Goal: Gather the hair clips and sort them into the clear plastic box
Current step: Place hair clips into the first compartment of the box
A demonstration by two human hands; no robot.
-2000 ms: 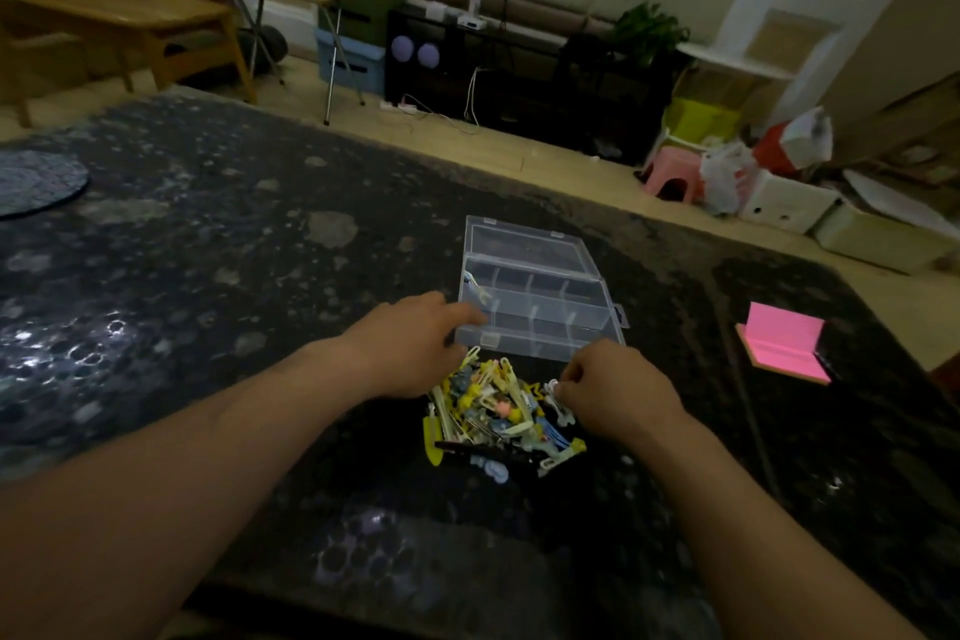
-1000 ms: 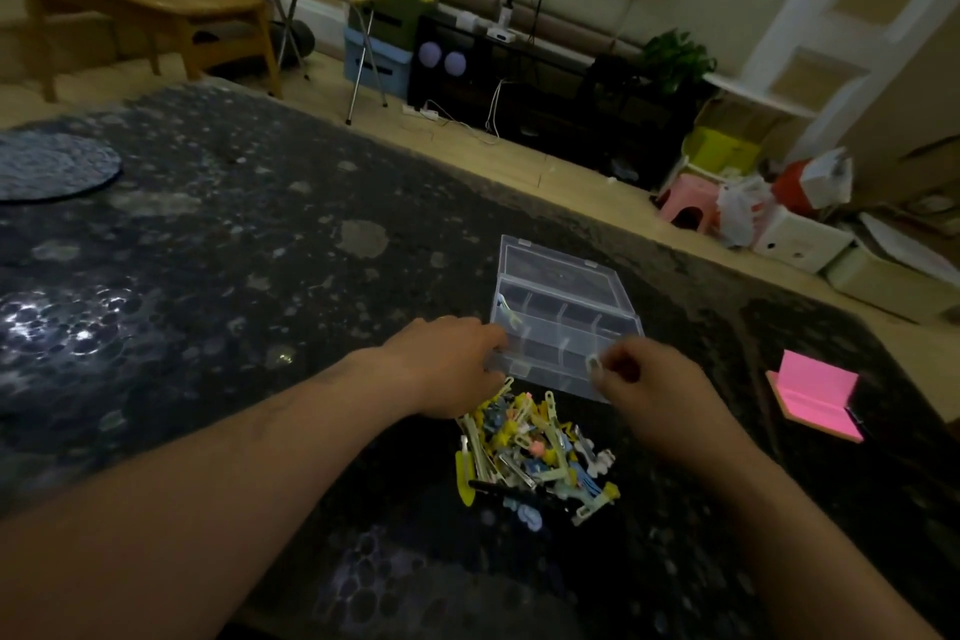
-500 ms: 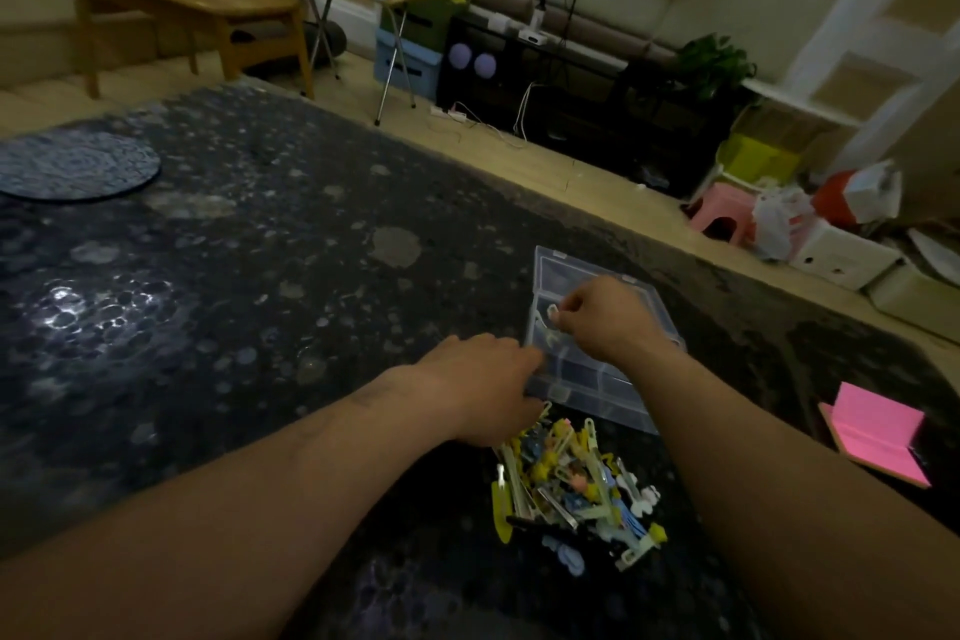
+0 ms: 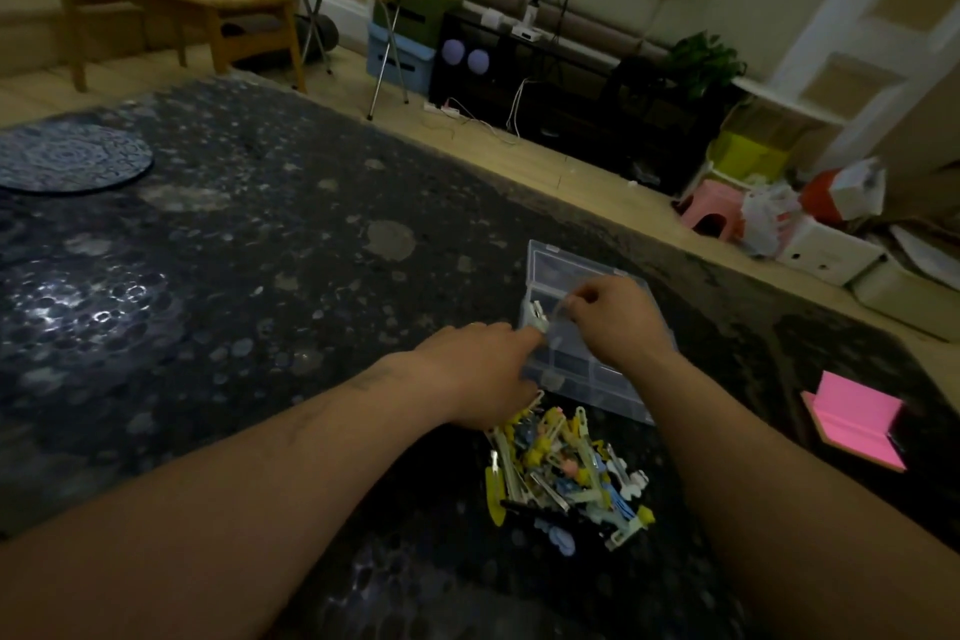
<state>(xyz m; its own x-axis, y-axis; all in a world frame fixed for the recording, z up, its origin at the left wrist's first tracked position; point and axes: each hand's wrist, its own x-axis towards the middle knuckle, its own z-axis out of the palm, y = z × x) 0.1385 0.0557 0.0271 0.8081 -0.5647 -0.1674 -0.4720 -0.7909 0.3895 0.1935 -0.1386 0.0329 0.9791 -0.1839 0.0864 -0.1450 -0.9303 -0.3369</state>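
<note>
The clear plastic box (image 4: pixel 558 263) lies open on the dark speckled table, its divided compartments facing me. A pale hair clip (image 4: pixel 536 313) sits in its left compartment. My right hand (image 4: pixel 621 317) hovers over the box's middle, fingers pinched on a small pale hair clip (image 4: pixel 558 314). My left hand (image 4: pixel 480 372) grips the box's near left corner, fingers curled at its edge. A pile of hair clips (image 4: pixel 563 476), yellow, blue, pink and white, lies just in front of the box, between my forearms.
A pink sticky-note pad (image 4: pixel 854 424) lies to the right of the box. A round patterned mat (image 4: pixel 72 159) sits at the far left. The table's far edge (image 4: pixel 597 218) runs diagonally behind the box; beyond it are floor clutter and furniture.
My right hand went from the pile's right side up over the box with a pale clip pinched in it. My left hand stayed at the box's corner. The view shifted left.
</note>
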